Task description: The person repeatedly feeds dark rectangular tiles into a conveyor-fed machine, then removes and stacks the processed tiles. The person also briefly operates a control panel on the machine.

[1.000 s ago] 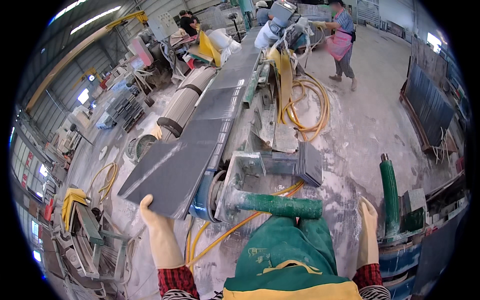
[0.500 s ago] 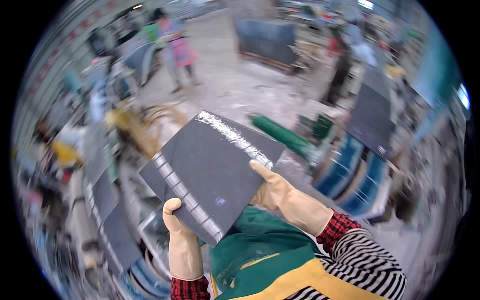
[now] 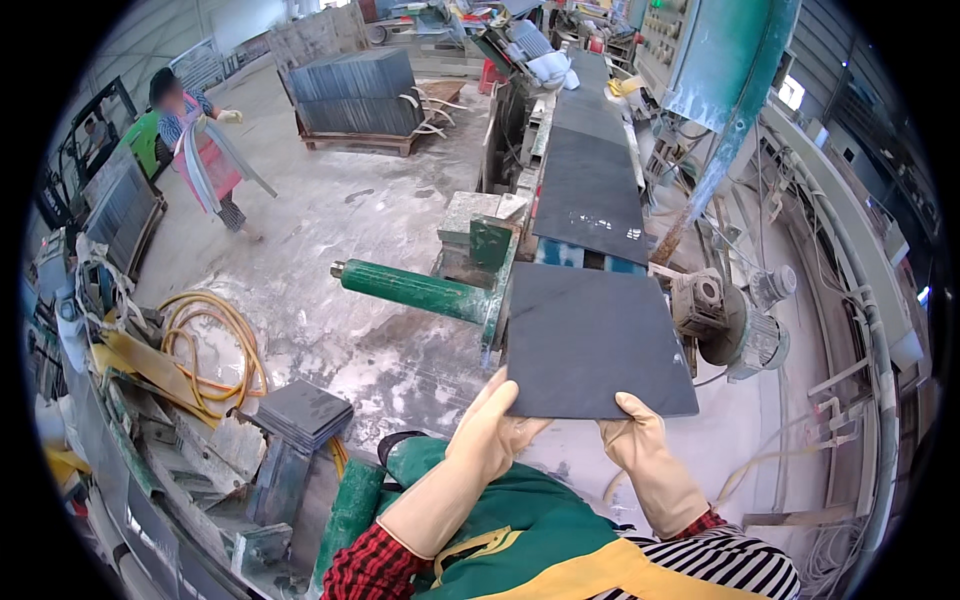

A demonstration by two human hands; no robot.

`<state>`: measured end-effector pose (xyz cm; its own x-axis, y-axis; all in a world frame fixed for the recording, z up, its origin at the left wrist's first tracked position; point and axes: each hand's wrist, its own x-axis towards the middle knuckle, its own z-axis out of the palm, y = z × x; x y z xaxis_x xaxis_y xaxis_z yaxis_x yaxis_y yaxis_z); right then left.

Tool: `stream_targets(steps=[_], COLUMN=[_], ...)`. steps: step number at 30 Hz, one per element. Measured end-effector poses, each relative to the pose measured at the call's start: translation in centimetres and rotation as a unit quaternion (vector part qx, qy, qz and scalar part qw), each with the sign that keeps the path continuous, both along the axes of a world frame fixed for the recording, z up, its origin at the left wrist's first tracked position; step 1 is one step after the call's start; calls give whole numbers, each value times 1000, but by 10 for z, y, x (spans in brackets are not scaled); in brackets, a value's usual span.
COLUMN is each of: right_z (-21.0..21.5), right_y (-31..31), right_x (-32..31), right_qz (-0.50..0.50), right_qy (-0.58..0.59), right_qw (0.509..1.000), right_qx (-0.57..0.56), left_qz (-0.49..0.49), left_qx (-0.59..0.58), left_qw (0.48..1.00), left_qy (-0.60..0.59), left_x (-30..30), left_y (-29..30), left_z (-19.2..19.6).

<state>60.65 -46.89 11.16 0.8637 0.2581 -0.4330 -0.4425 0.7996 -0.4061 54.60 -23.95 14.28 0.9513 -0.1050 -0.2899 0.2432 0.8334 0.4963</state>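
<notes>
Slab: a dark grey square stone slab [image 3: 590, 340] lies nearly flat, out in front of the person's chest, its far edge reaching the end of the conveyor line.
Left hand: the left hand [image 3: 495, 430], in a cream rubber glove, grips the slab's near left corner, thumb lying up along the left edge and fingers tucked beneath.
Right hand: the right hand [image 3: 640, 440], gloved alike, closes on the near edge right of the middle, thumb on top and fingers hidden under the stone.
Slab against hands: both hands sit at the near edge only; the rest of the slab stretches away from them, beyond the fingertips.
Conveyor: a second dark slab [image 3: 590, 195] rests on the conveyor [image 3: 600, 110] just beyond the held one, with more behind it.
Left of the slab: a green roller [image 3: 410, 288] juts out sideways, close to the slab's far left corner.
Floor: coiled yellow hose [image 3: 210, 345] and a small stack of dark tiles [image 3: 300, 410] lie lower left.
Far left: another person in a pink apron [image 3: 205, 160] stands well apart.
</notes>
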Motion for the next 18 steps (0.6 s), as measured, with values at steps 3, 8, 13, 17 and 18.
stream_targets(steps=[3,8,13,17,18], right_z=[-28,-53,-78,-86,-89], right_y=[-12,-10,3,13,13], right_x=[19,21,30,54,63], right_qz=[-53,-30,-26,-22,-24], right_qy=[47,43,82,57,52], right_qw=[997,998,993,994,994], right_qx=[28,43,79,92,98], left_qz=[-14,16,33,28,23], left_qx=[-12,71,141,128,125], left_qw=[1000,985,974,984,986], left_qy=[23,158,177,122,109], left_x=[19,45,68,88,94], left_y=[-12,-23,-14,-5,-4], left_z=[-18,-32,-39,-54,-56])
